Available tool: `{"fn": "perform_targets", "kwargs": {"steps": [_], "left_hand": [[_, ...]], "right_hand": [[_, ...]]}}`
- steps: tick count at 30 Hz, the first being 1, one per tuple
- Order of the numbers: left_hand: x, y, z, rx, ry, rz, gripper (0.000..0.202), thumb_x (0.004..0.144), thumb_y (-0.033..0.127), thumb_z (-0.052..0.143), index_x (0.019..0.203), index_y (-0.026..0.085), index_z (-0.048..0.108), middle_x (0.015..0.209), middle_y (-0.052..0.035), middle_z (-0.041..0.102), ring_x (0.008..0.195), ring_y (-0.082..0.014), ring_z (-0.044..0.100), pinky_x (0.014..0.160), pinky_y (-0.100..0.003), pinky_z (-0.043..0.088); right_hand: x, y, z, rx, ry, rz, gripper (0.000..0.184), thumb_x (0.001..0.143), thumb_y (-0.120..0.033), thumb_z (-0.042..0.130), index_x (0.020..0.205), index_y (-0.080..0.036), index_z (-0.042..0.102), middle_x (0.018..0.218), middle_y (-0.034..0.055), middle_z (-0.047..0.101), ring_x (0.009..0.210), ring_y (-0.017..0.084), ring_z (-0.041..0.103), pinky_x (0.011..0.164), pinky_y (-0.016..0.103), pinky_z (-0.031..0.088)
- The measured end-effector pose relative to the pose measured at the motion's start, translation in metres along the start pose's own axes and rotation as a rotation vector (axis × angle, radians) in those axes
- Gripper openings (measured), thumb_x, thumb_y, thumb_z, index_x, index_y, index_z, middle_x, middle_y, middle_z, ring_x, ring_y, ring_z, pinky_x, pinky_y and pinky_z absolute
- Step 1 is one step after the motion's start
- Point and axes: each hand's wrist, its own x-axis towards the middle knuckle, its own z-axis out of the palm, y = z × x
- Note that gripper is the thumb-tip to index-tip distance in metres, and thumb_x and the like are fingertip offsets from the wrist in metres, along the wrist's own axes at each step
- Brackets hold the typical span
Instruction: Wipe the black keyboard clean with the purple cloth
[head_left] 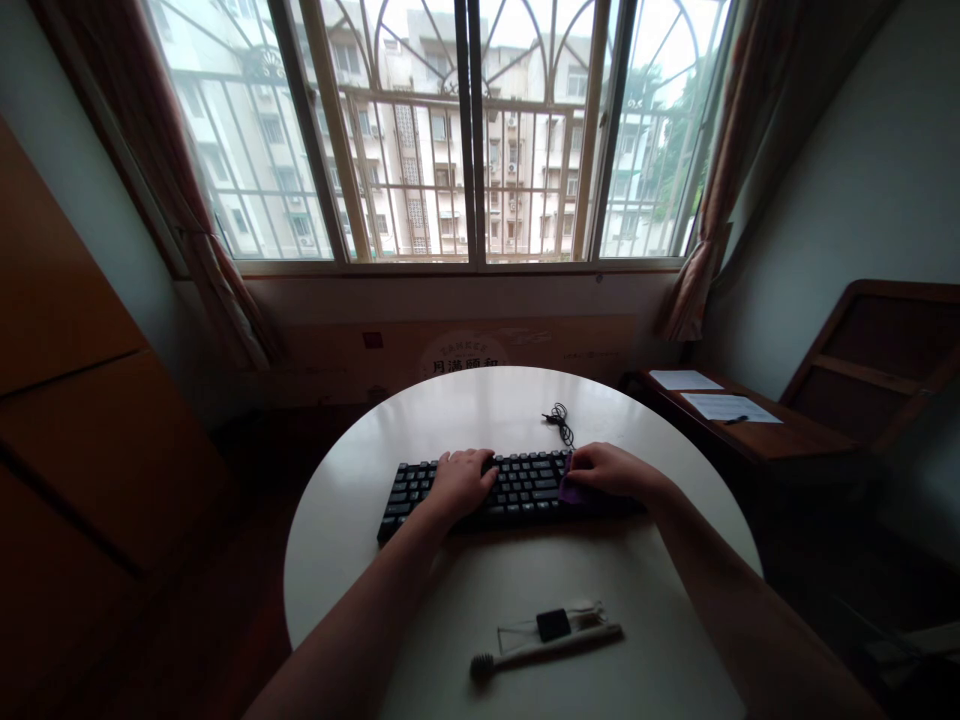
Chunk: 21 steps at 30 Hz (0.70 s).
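A black keyboard (pixel 517 485) lies across the white round table. My left hand (pixel 461 482) grips its left half, fingers bent over the far edge and thumb over the keys. At the right part of the keyboard, my right hand (pixel 606 470) pinches a purple cloth (pixel 573 490) that touches the keys. The right fingertips are partly hidden. Behind the keyboard is a coiled black cable (pixel 559 424). Nearer to me lie a toothbrush-like brush (pixel 547 650) with a dark head and a small tool with a black block (pixel 553 626) and a thin wire loop.
The round table (pixel 337 600) stands before a barred window (pixel 472 150). On the right, sheets of paper (pixel 731 407) and a pen (pixel 737 420) rest on a wooden chair (pixel 810 435). A wooden cabinet (pixel 67 400) stands on the left. Curtains (pixel 214 270) hang beside the window.
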Motion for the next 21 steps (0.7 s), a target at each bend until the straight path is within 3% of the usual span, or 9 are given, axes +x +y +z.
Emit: {"fn": "perform_targets", "kwargs": {"steps": [21], "left_hand": [[0.0001,-0.0003,-0.0001,0.004,-0.007,0.004,0.043,0.094,0.044,0.044,0.130,0.026,0.059,0.130,-0.0063,0.066,0.121,-0.0290,0.057,0.108,-0.048,0.035]], "right_hand": [[0.0002,0.0008,0.0000,-0.002,-0.005,0.001,0.029,0.084,-0.042,0.059,0.092,-0.018,0.073,0.092,0.0049,0.073,0.080,0.018,0.064,0.065,0.024,0.043]]}}
